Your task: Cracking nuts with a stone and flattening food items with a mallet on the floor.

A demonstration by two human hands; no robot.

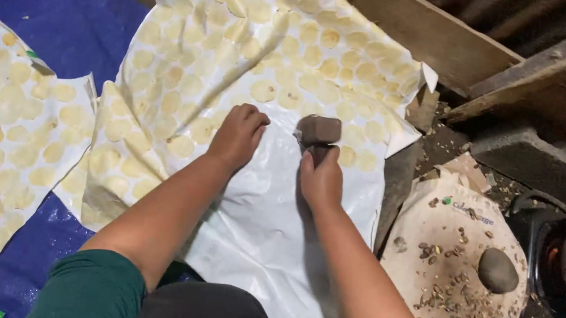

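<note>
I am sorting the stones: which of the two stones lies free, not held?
The round grey stone on the littered slab at right lies free; the brown blocky stone is in the right hand.

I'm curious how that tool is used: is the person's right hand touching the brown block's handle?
Touching. The head view shows the right hand closed around the handle below the brown block, with no gap between them.

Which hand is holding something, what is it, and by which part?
The right hand grips a brown mallet-like tool by its handle, below the head. The left hand holds nothing, resting on the white sheet.
</note>
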